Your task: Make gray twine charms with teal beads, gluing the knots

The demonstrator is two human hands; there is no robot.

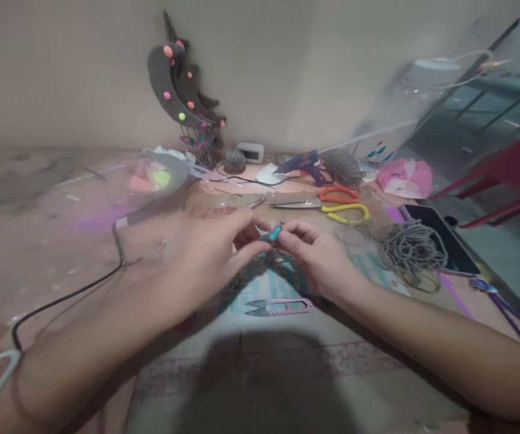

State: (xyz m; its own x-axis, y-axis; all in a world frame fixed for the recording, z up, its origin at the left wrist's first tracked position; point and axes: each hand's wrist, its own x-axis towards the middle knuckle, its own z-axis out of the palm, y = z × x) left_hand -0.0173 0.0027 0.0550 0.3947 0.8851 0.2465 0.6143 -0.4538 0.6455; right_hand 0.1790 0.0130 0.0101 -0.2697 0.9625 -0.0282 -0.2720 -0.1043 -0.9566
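Between my two hands, above the cardboard, is a small teal and grey piece [274, 234]. My left hand [235, 244] pinches its left end between thumb and fingers. On its right end, the thumb and index finger of my right hand [311, 247] are closed. Some grey strands hang just under the piece, too blurred to make out well. Pink-handled thread snips [280, 307] lie on the cardboard [250, 367] below my hands. Beyond my hands lie scissors [323, 205] with one orange and one yellow handle loop.
Tangled grey yarn [411, 250] and a dark tablet-like device [440, 238] lie at the right. Farther back are a blue glue gun [302, 166], a pink packet [407, 178] and a yarn ball [234, 161]. A black cable [74, 294] runs along the left. A crescent decoration [173, 84] hangs behind.
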